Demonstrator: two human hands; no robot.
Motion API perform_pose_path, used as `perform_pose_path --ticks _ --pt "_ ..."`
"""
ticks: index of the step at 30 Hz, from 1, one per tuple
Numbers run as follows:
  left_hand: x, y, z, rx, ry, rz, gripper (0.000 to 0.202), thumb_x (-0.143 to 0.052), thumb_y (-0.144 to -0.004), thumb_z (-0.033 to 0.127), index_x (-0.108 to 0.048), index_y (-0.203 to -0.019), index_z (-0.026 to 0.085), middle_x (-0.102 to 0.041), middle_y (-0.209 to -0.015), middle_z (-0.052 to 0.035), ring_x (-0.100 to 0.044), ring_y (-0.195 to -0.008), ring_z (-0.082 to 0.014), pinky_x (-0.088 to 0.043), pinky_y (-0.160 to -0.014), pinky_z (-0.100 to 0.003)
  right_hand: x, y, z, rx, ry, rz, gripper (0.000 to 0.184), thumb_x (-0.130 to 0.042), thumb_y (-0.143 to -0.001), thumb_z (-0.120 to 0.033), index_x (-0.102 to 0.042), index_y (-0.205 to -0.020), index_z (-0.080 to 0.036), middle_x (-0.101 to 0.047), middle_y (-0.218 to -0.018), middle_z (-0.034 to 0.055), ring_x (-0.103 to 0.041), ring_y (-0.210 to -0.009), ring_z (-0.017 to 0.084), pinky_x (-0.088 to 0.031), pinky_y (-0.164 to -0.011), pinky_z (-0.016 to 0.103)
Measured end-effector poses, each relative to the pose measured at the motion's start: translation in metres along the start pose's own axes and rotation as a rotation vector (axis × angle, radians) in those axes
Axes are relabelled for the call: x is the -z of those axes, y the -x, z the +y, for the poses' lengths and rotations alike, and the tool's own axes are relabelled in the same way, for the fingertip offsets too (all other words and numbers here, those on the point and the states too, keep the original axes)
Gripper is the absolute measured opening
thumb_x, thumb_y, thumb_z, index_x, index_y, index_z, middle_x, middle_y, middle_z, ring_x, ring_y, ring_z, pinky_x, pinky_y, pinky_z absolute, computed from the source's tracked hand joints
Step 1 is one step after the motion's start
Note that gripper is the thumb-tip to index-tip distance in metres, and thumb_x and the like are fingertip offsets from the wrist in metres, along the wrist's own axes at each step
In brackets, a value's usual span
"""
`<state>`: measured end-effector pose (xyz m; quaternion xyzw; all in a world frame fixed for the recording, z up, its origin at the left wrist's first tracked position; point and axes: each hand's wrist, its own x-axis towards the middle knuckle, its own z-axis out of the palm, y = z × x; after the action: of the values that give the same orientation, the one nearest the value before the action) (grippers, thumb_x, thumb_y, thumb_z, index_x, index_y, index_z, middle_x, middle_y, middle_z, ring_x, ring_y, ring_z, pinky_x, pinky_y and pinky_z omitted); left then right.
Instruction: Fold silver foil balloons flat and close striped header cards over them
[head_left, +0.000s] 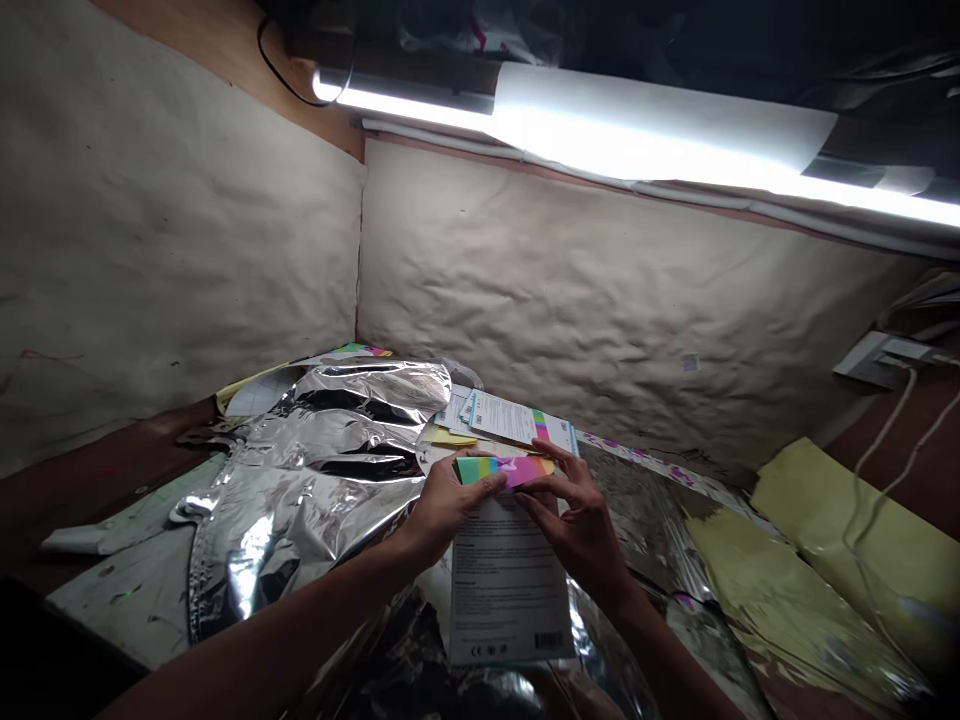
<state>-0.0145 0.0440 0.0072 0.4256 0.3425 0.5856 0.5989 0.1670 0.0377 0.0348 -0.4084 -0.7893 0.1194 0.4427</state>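
Note:
A flat white printed packet (pixel 510 590) with small text, a barcode and a CE mark hangs upright in front of me. Its top end carries a folded band (pixel 517 470) striped green, yellow, blue, pink and orange. My left hand (pixel 446 500) grips the left part of that band, thumb laid across the front. At the right part, my right hand (pixel 574 505) pinches it between thumb and fingers. Just behind lie similar white printed packets (pixel 502 415) with a coloured stripe, overlapping each other.
Shiny silver foil sheeting (pixel 337 420) covers the left of the work surface. Yellow sheets (pixel 750 570) lie at the right, below white cables (pixel 862 480) from a wall socket (pixel 877 360). Papered walls (pixel 600 270) close off the back, beneath a lit tube lamp (pixel 420 108).

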Motion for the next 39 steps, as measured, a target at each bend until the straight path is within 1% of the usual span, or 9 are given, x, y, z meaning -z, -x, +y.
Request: perform_pose_path --ticks 12,17,21,25,27,29,31,34,39 --pt "0.004 -0.004 0.002 0.287 0.248 -0.067 0.037 -0.087 -0.06 0.025 -0.073 -0.09 0.009 -0.074 -0.076 -0.0079 -0.068 -0.066 -0.0196 -0.053 -0.068 -0.031 -0.003 0.001 0.012 0.305 0.106 -0.025 0.015 -0.066 -0.087 -0.019 -0.075 -0.092 -0.03 -0.052 -0.138 0.0048 -0.047 -0.127 0.029 -0.044 -0.101 0.049" --pt "0.008 -0.006 0.001 0.333 0.244 -0.089 0.032 -0.086 -0.058 0.021 -0.072 -0.085 0.009 -0.073 -0.075 -0.0076 -0.066 -0.063 -0.0185 -0.052 -0.066 -0.03 -0.003 0.001 0.011 0.296 0.077 -0.104 0.013 -0.062 -0.088 -0.017 -0.071 -0.088 -0.026 -0.052 -0.136 0.0073 -0.05 -0.126 0.028 -0.046 -0.1 0.045" --pt "0.013 -0.008 -0.001 0.218 0.148 -0.082 0.044 -0.09 -0.056 0.023 -0.071 -0.094 0.011 -0.073 -0.08 -0.007 -0.067 -0.068 -0.0177 -0.05 -0.067 -0.028 -0.008 0.003 0.008 0.165 -0.014 -0.088 0.005 -0.063 -0.087 -0.022 -0.065 -0.092 -0.024 -0.053 -0.134 0.0101 -0.052 -0.126 0.028 -0.046 -0.102 0.044" --pt "0.011 -0.008 0.003 0.091 -0.001 -0.062 0.048 -0.091 -0.057 0.031 -0.07 -0.096 0.011 -0.071 -0.078 -0.0054 -0.064 -0.066 -0.015 -0.048 -0.062 -0.024 -0.01 0.001 0.01 -0.154 -0.228 -0.007 0.054 -0.078 -0.075 -0.032 -0.054 -0.123 -0.024 -0.046 -0.144 0.0123 -0.047 -0.131 0.031 -0.041 -0.107 0.048" --pt "0.009 -0.006 0.005 0.051 -0.026 -0.075 0.047 -0.09 -0.06 0.034 -0.07 -0.097 0.011 -0.07 -0.078 -0.0048 -0.063 -0.065 -0.0138 -0.048 -0.062 -0.023 -0.009 -0.002 0.012 -0.379 -0.493 -0.057 0.076 -0.083 -0.069 -0.035 -0.046 -0.134 -0.024 -0.055 -0.136 0.0127 -0.059 -0.117 0.03 -0.05 -0.096 0.045" --pt "0.007 -0.005 0.006 0.031 -0.007 -0.11 0.046 -0.088 -0.064 0.037 -0.07 -0.099 0.012 -0.071 -0.08 -0.0049 -0.063 -0.065 -0.0138 -0.049 -0.062 -0.024 -0.007 -0.004 0.013 -0.585 -0.756 -0.111 0.084 -0.087 -0.064 -0.036 -0.046 -0.136 -0.022 -0.067 -0.117 0.0105 -0.068 -0.095 0.026 -0.055 -0.083 0.039" --pt "0.005 -0.003 0.007 0.005 0.018 -0.148 0.044 -0.086 -0.068 0.037 -0.07 -0.101 0.012 -0.072 -0.083 -0.0061 -0.065 -0.069 -0.0147 -0.05 -0.065 -0.024 -0.005 -0.005 0.012 -0.711 -0.908 -0.157 0.074 -0.089 -0.062 -0.035 -0.058 -0.126 -0.017 -0.074 -0.098 0.0079 -0.07 -0.081 0.022 -0.054 -0.075 0.033" --pt "0.004 -0.002 0.006 -0.003 0.039 -0.17 0.037 -0.083 -0.072 0.039 -0.072 -0.093 0.01 -0.073 -0.082 -0.0075 -0.066 -0.071 -0.0161 -0.051 -0.067 -0.025 -0.004 -0.005 0.007 -0.733 -0.979 -0.166 0.048 -0.09 -0.059 -0.035 -0.073 -0.099 -0.013 -0.076 -0.084 0.0066 -0.069 -0.074 0.019 -0.052 -0.073 0.029" --pt "0.001 0.001 0.012 0.014 0.044 -0.116 0.036 -0.082 -0.073 0.041 -0.072 -0.088 0.01 -0.072 -0.077 -0.0065 -0.065 -0.066 -0.0161 -0.05 -0.063 -0.025 -0.003 -0.005 -0.003 -0.652 -0.987 -0.167 0.043 -0.085 -0.067 -0.044 -0.076 -0.096 -0.014 -0.076 -0.084 0.0071 -0.069 -0.074 0.018 -0.051 -0.072 0.028"
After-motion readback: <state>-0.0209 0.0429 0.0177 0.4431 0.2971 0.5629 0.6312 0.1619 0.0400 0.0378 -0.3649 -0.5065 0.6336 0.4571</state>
